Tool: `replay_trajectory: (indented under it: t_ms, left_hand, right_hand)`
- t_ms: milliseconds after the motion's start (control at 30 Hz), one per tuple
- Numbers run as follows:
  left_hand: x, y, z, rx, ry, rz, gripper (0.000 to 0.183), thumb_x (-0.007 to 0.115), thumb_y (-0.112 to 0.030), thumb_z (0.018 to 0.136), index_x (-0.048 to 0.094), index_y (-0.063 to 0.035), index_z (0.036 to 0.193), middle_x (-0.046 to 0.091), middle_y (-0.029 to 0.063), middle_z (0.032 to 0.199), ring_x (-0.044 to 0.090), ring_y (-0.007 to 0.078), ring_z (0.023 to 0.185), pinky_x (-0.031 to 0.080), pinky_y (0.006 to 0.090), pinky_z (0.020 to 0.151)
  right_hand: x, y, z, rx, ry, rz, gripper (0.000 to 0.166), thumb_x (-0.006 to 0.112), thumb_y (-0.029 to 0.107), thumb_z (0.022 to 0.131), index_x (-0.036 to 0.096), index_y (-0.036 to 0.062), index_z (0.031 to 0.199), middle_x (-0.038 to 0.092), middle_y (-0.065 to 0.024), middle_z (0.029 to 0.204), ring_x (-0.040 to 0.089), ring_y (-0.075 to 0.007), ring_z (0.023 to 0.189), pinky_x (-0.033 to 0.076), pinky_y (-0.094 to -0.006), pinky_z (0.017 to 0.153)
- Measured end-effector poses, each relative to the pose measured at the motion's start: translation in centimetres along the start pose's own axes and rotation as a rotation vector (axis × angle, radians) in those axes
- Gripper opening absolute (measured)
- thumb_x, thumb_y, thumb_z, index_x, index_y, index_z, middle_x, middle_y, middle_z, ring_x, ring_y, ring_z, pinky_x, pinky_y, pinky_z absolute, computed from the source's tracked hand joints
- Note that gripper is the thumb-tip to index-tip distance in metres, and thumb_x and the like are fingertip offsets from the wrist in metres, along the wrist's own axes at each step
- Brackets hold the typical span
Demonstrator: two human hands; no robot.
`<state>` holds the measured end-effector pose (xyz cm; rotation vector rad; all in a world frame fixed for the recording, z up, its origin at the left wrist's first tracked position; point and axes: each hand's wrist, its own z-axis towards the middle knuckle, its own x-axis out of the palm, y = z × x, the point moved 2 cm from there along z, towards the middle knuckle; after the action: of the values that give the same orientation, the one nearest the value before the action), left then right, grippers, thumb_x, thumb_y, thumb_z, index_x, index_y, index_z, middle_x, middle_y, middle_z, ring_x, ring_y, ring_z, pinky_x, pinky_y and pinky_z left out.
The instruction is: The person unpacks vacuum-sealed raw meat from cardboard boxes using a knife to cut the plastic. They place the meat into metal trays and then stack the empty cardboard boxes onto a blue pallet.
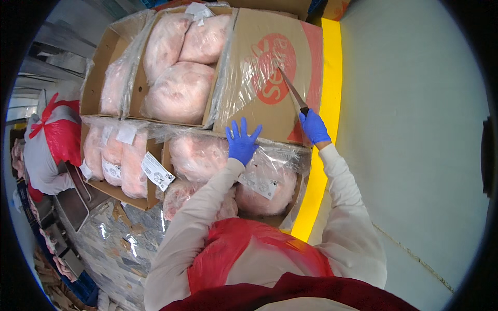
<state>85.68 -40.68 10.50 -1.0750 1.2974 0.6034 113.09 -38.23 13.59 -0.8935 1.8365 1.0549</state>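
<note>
My right hand (314,127), in a blue glove, grips the dark handle of a long-bladed knife (293,90). The blade points away and to the left over a closed, plastic-wrapped cardboard box (237,101) that bears printed writing. My left hand (242,142), also gloved in blue, is spread with its fingers apart at the near left edge of that box. Beneath its wrist is an open cardboard box (304,186) holding large pieces of pale pink meat (268,194) in clear plastic. A white label (258,185) lies on the meat.
More open boxes of wrapped meat (177,93) stand at the back left. A yellow barrier (330,77) runs along the right side, before a pale wall (408,97). At far left a person in a red apron (64,140) bends beside metal trays (74,202).
</note>
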Motion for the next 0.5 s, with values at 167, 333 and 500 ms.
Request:
replay_trajectory:
  t_ms: [167,333,500]
  left_hand:
    - [-0.4,-1.0,0.4,0.023,0.033,-0.018,0.075,0.070,-0.041,0.074,0.033,-0.0384,0.140,0.017,0.0231,0.149,0.014,0.0500,0.135,0.010,0.0671,0.104]
    - [-0.4,-0.4,0.2,0.016,0.005,0.000,0.076,0.070,-0.042,0.074,0.032,-0.0384,0.140,0.017,0.0236,0.148,0.014,0.0509,0.134,0.010,0.0679,0.104]
    - [-0.3,-0.6,0.0,0.013,0.029,-0.004,0.077,0.070,-0.042,0.074,0.031,-0.0384,0.140,0.017,0.0244,0.148,0.014,0.0510,0.134,0.009,0.0690,0.103]
  right_hand:
    - [0.4,1.2,1.5,-0.020,-0.115,0.008,0.040,0.045,0.038,0.093,0.051,-0.0020,0.096,0.062,-0.0289,0.083,0.060,-0.0447,0.078,0.047,-0.0539,0.067]
    - [3.9,0.9,2.9,0.030,-0.084,0.003,0.042,0.044,0.039,0.093,0.049,-0.0018,0.099,0.062,-0.0286,0.085,0.060,-0.0444,0.080,0.047,-0.0533,0.068]
    - [3.1,4.6,8.2,-0.026,-0.191,-0.014,0.044,0.044,0.041,0.092,0.052,-0.0008,0.105,0.063,-0.0276,0.090,0.060,-0.0429,0.087,0.048,-0.0515,0.074]
